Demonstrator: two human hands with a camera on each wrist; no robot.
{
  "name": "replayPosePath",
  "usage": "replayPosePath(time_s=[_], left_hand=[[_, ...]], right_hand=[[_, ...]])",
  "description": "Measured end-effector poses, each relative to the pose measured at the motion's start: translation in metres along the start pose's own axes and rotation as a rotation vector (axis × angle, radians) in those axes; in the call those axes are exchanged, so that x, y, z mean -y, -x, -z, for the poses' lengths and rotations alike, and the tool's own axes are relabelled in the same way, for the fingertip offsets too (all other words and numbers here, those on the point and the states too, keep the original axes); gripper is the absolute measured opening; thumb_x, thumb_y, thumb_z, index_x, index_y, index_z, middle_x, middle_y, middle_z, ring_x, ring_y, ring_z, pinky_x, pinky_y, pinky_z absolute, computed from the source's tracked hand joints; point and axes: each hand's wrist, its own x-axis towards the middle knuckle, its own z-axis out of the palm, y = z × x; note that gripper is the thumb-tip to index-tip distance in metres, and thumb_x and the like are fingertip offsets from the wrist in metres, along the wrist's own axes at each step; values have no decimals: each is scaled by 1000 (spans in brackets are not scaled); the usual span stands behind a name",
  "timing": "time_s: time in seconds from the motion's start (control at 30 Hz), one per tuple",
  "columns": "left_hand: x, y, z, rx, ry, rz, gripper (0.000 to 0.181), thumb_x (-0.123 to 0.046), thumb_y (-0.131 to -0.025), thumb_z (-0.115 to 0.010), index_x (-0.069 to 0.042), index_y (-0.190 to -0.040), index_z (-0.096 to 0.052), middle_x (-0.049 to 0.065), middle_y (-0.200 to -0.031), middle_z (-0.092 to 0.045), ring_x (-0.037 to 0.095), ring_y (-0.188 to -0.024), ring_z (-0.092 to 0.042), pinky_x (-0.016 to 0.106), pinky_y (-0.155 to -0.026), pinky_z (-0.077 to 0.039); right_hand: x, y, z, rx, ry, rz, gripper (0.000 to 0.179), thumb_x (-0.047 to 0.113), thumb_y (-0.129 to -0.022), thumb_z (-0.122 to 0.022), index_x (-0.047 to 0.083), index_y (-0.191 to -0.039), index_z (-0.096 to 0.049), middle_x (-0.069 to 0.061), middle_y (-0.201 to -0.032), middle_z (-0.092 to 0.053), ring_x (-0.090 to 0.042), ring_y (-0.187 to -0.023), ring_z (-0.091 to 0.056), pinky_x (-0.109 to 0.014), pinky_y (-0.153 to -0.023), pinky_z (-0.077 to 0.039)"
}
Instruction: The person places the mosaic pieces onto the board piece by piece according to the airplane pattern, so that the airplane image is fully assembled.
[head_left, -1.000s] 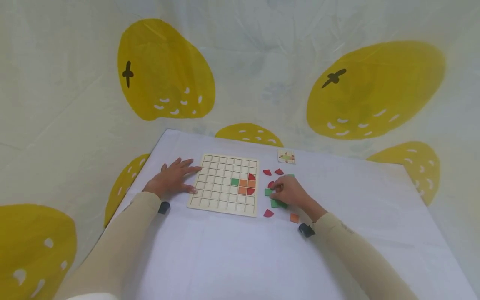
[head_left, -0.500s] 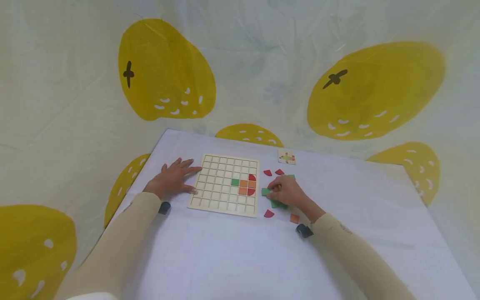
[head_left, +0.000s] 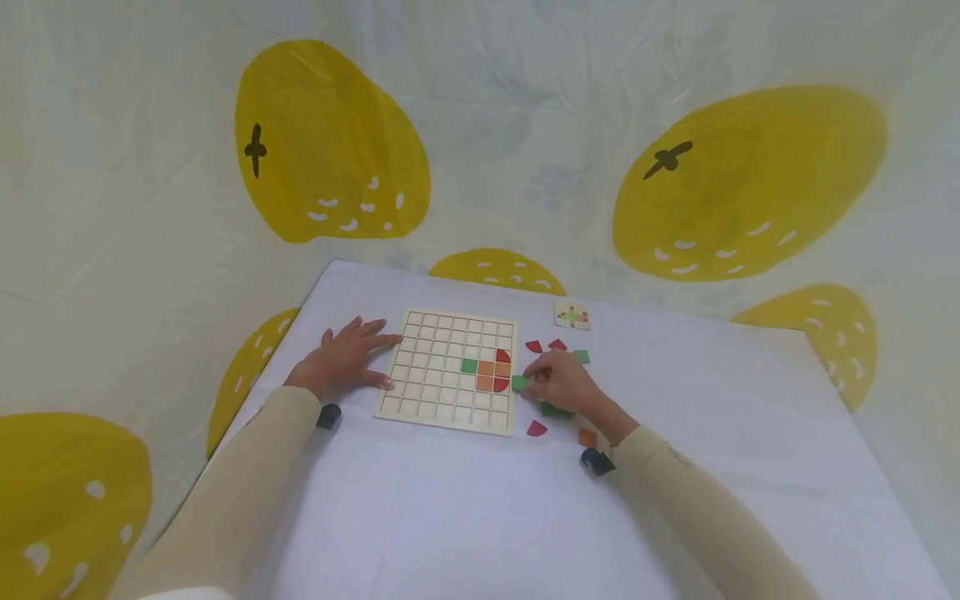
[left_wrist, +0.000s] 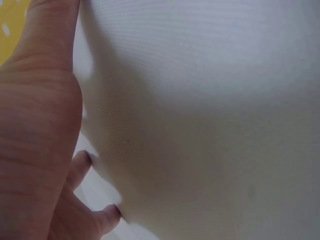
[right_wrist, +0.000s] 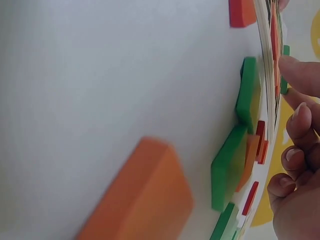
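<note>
Two beige sleeves point(head_left: 225, 492) nearest, each with a small dark device point(head_left: 597, 462) at the wrist, over a desk point(head_left: 450, 517) under white cloth. Loose on the right: one thick orange square tile point(head_left: 587, 437), one red quarter-round piece point(head_left: 536, 428) a little farther on, then a cluster of green tiles point(head_left: 557, 411), partly hidden by the right hand point(head_left: 562, 383). That hand's thumb and forefinger pinch a green square tile point(head_left: 520, 383) at the right rim of the pale, wood-looking gridded board point(head_left: 442, 410); whether tile and rim touch, cannot tell. Left hand point(head_left: 345, 358) lies with fingers spread wide, forefinger and thumb at the board's left edge, holding no piece. On the board, six cells filled: three orange squares point(head_left: 486, 367), two red quarter-rounds point(head_left: 500, 384), one green square point(head_left: 469, 366). Judged an early-to-middle stage: most cells bare, the loose pieces unplaced. Farther: two red wedges point(head_left: 557, 344) and a lone green square point(head_left: 582, 357) beyond the right hand, then a small square pattern card point(head_left: 572, 315), probably the model; its details too small to match. Last, a pale backdrop point(head_left: 517, 167) printed with yellow fruit.
</note>
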Motion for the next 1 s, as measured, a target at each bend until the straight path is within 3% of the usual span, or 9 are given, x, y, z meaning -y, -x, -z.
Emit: replayPosePath(time_s=[0.3,0.53,1.0], left_hand=[[0,-1,-2,-15,-26,-1,93,-74,-78,-74,-48,-159,-36,3,-176,-21,43,-163,-11,82,-119,-14],[-1,-2,0,-8,-47,8,93,-72,-78,-75,-47,-159,-37,4,-176,-21,44,-163,-13,83,-118,-16],[-2,0,1,-3,-57,-7,92,-71,-80,-74,-46,-160,-36,4,-177,-20,45,-162,-12,83,-118,-16]], right_hand=[[7,-3,-6,-11,-8,31,27,27,-84,-88,15,-108,-82,-1,-89,-65,-21,-91,-56,-30,-72,-49],[13,-5,-11,-18,-12,82,23,23,-85,-86,15,-106,-83,-3,-82,-61,-21,-91,-53,-30,-72,-45],[26,-7,-19,-17,-11,83,25,25,-85,-87,15,-107,-83,2,-91,-70,-18,-89,-56,-28,-71,-47]])
